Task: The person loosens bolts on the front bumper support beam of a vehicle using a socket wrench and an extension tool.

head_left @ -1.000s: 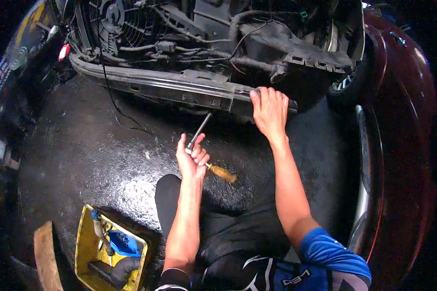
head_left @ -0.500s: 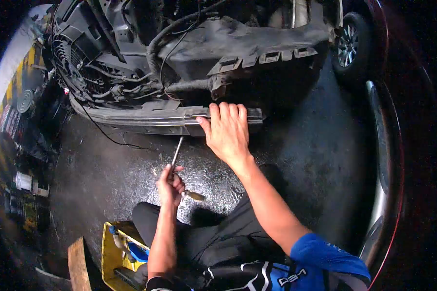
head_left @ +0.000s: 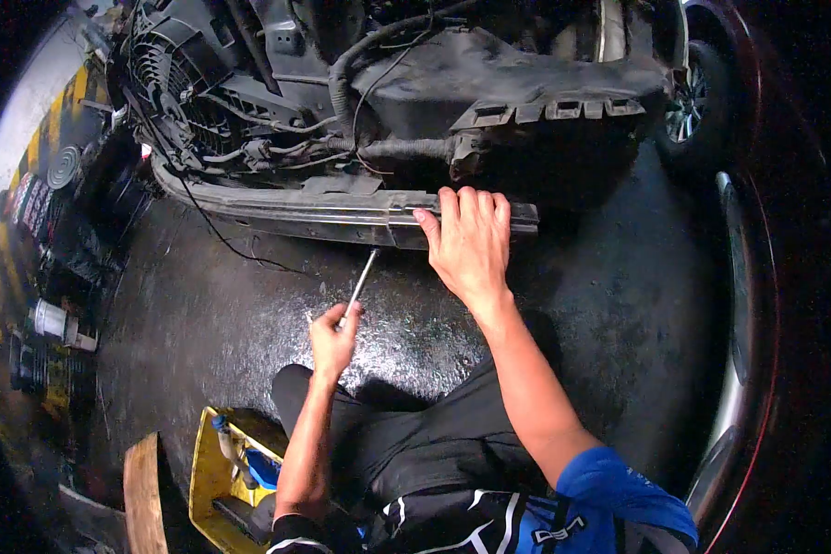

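Note:
My left hand (head_left: 333,340) is closed round the lower end of a long metal tool (head_left: 360,288), whose upper tip reaches the underside of a dark metal bumper beam (head_left: 295,208). The tool's yellowish handle does not show now. Near its right end, the beam is gripped by my right hand (head_left: 471,245), with the fingers over the top edge and the thumb at the front. Cables and a ribbed hose (head_left: 342,106) run above the beam.
A yellow crate (head_left: 200,480) with tools inside stands at the lower left, beside a wooden board (head_left: 143,494). A black cable (head_left: 217,231) hangs to the floor. A white cup (head_left: 51,319) is at the left, a dark red car (head_left: 766,277) at the right.
My left hand has turned, and the yellowish handle seen below it earlier is out of sight. My right hand stays on the beam. The camera view has shifted.

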A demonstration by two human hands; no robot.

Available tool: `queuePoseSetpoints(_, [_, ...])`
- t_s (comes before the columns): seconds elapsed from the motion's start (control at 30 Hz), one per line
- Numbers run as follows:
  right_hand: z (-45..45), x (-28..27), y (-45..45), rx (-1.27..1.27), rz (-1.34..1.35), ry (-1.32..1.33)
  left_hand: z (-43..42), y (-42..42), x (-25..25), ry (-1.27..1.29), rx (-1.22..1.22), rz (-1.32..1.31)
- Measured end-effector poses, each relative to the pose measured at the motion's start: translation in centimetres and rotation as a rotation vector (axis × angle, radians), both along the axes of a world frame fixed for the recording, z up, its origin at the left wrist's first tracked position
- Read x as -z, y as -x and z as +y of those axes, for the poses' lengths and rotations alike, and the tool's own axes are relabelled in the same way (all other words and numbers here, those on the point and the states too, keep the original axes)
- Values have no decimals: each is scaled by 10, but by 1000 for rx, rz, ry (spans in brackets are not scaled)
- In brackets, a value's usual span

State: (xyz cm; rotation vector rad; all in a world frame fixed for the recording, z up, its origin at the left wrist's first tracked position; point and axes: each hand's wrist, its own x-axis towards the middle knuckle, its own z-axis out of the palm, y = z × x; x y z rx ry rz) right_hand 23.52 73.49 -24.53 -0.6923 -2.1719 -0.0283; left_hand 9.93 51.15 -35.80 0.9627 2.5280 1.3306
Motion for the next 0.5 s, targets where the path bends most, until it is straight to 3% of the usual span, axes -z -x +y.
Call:
queuePoseSetpoints(0.07, [-3, -1, -1, -2, 9, 12, -4, 11, -16, 227, 221, 877])
queuePoseSetpoints(0.1, [-3, -1, 0, 2, 11, 15, -4, 12, -26, 237, 231, 885])
queuePoseSetpoints(0.13, [-3, -1, 1, 8, 16, 18, -6, 12, -27, 152, 170, 683])
queuePoseSetpoints(0.23, [-5, -1, 2, 34, 15, -6, -4, 6, -42, -165, 79, -595])
queuePoseSetpoints(0.27, [-4, 0, 2, 35, 29, -18, -5, 5, -37, -426, 83, -1173])
queuePoseSetpoints(0.47, [-5, 1, 4, 45, 22, -25, -1, 12, -12, -123, 87, -170])
queuePoseSetpoints(0.5, [-6, 1, 4, 54, 19, -31, -5, 12, -11, 75, 87, 489])
